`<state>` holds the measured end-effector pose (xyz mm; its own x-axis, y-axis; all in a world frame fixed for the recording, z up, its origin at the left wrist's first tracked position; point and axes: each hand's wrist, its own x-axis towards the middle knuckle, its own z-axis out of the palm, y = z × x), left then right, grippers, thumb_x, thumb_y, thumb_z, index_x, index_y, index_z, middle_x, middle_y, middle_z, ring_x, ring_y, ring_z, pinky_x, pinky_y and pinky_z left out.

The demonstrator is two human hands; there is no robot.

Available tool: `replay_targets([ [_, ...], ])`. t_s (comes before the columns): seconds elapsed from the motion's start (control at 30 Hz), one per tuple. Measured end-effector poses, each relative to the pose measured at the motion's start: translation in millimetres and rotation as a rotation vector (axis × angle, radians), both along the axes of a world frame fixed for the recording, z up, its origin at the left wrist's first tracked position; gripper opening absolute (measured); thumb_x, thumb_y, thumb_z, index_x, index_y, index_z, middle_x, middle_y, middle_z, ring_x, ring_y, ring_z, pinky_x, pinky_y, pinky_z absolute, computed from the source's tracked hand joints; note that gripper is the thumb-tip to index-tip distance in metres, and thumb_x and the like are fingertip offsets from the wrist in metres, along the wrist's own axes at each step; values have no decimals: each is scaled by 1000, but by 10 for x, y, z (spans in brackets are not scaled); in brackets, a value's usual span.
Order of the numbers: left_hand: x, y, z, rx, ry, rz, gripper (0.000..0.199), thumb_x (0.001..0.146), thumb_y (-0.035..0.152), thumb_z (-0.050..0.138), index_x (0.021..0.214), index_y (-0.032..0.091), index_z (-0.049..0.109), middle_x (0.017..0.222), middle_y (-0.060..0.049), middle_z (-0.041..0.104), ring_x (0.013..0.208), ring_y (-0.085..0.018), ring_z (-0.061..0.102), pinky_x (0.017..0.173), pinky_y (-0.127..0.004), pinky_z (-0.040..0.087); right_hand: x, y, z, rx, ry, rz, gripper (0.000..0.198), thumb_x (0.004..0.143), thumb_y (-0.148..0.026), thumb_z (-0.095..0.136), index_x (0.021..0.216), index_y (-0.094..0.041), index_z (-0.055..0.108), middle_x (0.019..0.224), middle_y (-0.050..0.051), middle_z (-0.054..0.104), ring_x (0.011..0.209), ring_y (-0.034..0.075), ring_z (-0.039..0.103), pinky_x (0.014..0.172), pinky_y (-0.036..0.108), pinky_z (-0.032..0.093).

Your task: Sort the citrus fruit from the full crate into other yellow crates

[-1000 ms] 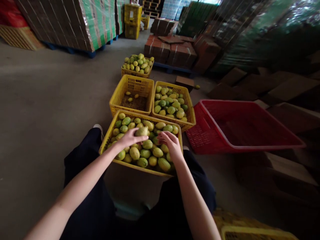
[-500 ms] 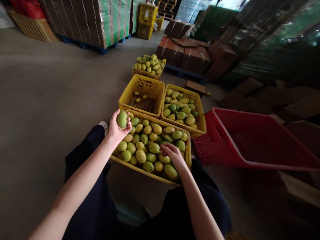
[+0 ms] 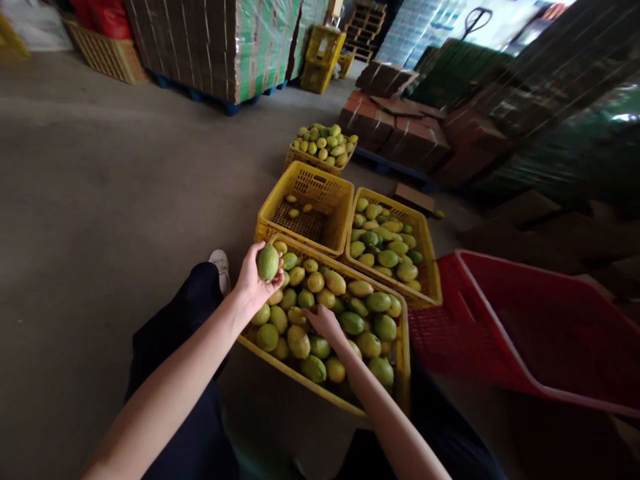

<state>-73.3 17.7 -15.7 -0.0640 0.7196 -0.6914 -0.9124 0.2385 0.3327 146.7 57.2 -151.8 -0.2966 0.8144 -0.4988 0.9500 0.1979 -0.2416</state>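
I couldn't tell if my right hand (image 3: 326, 324), fingertips obscured, gripped a yellowish fruit (image 3: 297, 316); it had moved leftward over the nearest crate (image 3: 405, 340). My left hand (image 3: 251, 277) still clasped a green fruit (image 3: 268, 262) above its rim.

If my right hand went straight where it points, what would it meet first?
Probably the yellowish oval fruit just ahead of your right hand, inside the nearest yellow plastic crate; whether they touch is unclear.
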Motion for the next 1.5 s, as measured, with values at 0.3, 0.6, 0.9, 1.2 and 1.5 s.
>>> replay_targets([
  [0.3, -13, 36, 242, -13, -81, 35, 38, 102, 39, 53, 80, 12, 67, 61, -3, 61, 47, -9, 51, 46, -17, 43, -426, 125, 12, 35, -220, -210, 43, 103, -43, 60, 117, -5, 74, 121, 30, 75, 116, 38, 74, 92, 42, 58],
  [0.6, 155, 76, 122, 0, -80, 29, 38, 104, 40, 53, 80, 14, 65, 61, -2, 62, 46, -8, 53, 45, -16, 45, -374, 107, 8, 115, -151, -239, 38, 98, -43, 64, 110, -9, 77, 119, 27, 77, 116, 39, 74, 91, 43, 57],
  [0.9, 302, 96, 32, -59, 3, -4, 30, 103, 38, 59, 81, 17, 62, 61, -3, 63, 46, -10, 54, 43, -17, 47, -39, -9, 327, 231, 99, -271, 36, 89, -50, 70, 73, -18, 71, 86, 19, 78, 89, 33, 77, 71, 35, 50],
  [1.2, 439, 61, -43, -65, 18, 22, 24, 105, 30, 53, 90, 14, 65, 65, -3, 67, 45, -10, 60, 43, -17, 51, 400, -121, 744, -198, 1291, -701, 41, 67, -60, 79, 78, -24, 62, 67, 0, 64, 61, 21, 63, 63, 37, 55],
  [1.5, 764, 120, -172, 6, 17, -98, 17, 101, 19, 55, 106, 12, 69, 73, -4, 73, 52, -13, 67, 47, -21, 57, 275, -224, 1088, -333, 1514, -711, 42, 63, -49, 86, 88, -21, 67, 75, 0, 68, 60, 17, 61, 59, 31, 51],
])
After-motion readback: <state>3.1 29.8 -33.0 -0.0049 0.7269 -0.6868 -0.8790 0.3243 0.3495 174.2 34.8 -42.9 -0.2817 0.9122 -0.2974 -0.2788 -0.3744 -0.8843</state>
